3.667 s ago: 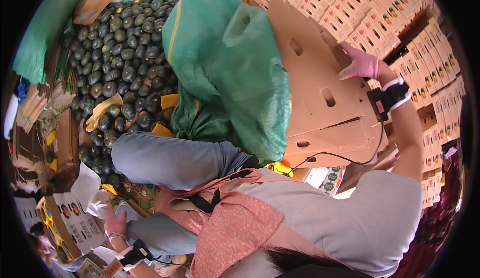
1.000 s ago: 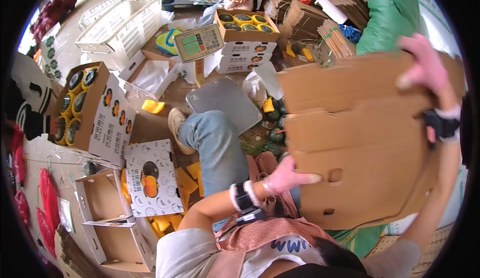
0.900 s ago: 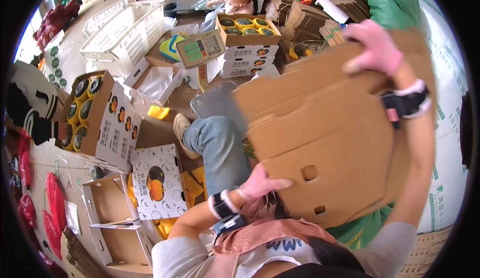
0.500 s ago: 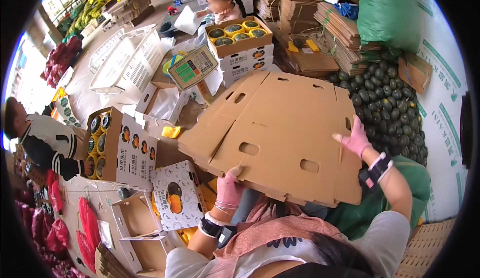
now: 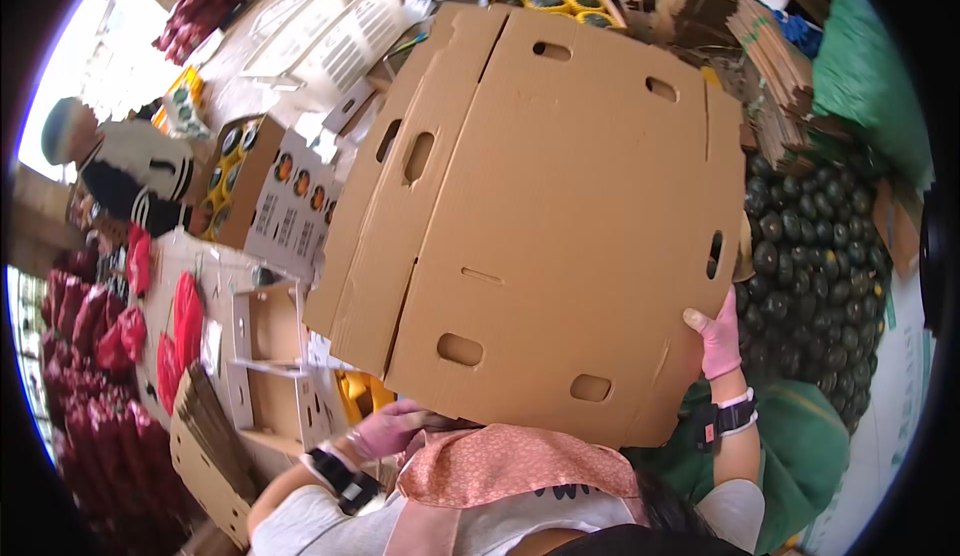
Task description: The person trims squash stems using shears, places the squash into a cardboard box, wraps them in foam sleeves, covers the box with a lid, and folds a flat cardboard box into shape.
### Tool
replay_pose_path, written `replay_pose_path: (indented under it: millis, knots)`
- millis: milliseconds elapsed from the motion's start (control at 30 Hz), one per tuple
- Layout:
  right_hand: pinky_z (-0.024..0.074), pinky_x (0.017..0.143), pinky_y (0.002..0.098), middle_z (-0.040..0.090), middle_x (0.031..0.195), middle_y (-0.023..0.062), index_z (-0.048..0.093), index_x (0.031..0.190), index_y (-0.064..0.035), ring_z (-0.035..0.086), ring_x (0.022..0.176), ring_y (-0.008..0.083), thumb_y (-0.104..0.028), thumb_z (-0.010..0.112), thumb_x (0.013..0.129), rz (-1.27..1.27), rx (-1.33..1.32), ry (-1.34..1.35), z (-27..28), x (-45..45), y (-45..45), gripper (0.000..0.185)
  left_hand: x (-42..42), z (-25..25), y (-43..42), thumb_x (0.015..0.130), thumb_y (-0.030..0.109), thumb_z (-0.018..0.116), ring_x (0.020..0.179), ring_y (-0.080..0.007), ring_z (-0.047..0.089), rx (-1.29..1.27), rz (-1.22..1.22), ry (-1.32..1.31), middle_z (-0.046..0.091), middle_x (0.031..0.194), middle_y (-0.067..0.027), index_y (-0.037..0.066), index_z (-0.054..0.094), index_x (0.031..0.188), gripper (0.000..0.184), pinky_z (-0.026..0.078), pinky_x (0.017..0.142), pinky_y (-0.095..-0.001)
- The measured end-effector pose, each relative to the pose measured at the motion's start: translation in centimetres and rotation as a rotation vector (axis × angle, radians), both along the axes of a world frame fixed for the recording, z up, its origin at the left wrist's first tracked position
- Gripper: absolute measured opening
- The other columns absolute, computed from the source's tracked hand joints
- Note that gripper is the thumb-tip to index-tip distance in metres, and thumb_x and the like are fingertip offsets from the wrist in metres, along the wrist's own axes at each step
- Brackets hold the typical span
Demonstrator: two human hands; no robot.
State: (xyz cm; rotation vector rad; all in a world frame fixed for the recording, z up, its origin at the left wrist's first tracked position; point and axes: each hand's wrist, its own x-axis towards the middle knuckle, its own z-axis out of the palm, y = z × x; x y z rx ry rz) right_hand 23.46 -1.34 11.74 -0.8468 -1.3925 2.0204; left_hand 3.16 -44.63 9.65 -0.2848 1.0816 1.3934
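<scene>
A large flat brown cardboard piece with oval cut-out slots is held up in front of my body and fills the middle of the view. My right hand, in a pink glove, grips its lower right edge, the thumb on the front face. My left hand, also gloved in pink, is at the lower left edge near the pink apron; its fingers are partly hidden behind the cardboard and apron. Dark green pumpkins lie in a heap to the right of the cardboard.
A co-worker at the left touches a box of pumpkins. White crates stand behind. Open empty boxes and a cardboard stack are at lower left. Green sacking lies at lower right.
The cardboard has been tilted up from a flatter position and now hides the scale. My left hand has moved down and left along its lower edge; my right hand still grips the right side.
</scene>
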Motion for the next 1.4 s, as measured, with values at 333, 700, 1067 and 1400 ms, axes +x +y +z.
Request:
replay_pose_path:
  millis: [333,700,1067,1400]
  knots:
    - [0.0435,0.092,0.0355,0.049,0.118,0.0046,0.032,0.132,-0.0102,0.049,0.109,0.0194,-0.007,0.076,0.067,0.101,0.079,-0.032,1.9,-0.9,-0.3,0.079,-17.6,7.7,-2.2,0.088,0.051,0.048,0.095,-0.0177,0.054,-0.363,0.143,0.798,0.055,0.11,-0.0098,0.008,0.042,0.127,0.058,0.044,0.081,-0.0325]
    - [0.0422,0.094,0.0358,0.046,0.124,0.0058,0.026,0.136,-0.0073,0.047,0.111,0.0197,-0.002,0.074,0.069,0.036,0.22,-0.107,3.8,-5.5,-3.9,0.082,-22.1,-1.3,9.6,0.074,0.017,0.075,0.092,-0.0141,0.056,0.214,0.207,0.99,0.058,0.103,-0.0095,-0.002,0.043,0.12,0.06,0.047,0.08,-0.0269]
    - [0.0407,0.096,0.0338,0.044,0.126,0.005,0.027,0.137,-0.0068,0.046,0.114,0.0188,-0.013,0.082,0.064,0.119,0.42,0.013,5.2,-16.2,3.1,0.092,-23.5,-2.5,10.0,0.072,0.016,0.075,0.108,-0.0189,0.051,0.149,0.351,1.161,0.053,0.117,-0.0126,-0.001,0.035,0.13,0.072,0.042,0.093,-0.0312]
    - [0.0429,0.092,0.0354,0.055,0.118,0.0202,0.037,0.127,0.0009,0.054,0.11,0.0302,-0.036,0.074,0.072,0.269,0.844,-0.817,-3.1,-28.5,11.9,0.075,-27.8,-1.5,10.5,0.078,0.037,0.066,0.09,-0.0398,0.059,-0.527,0.084,1.634,0.061,0.097,-0.026,-0.002,0.029,0.133,0.077,0.048,0.077,-0.0416]
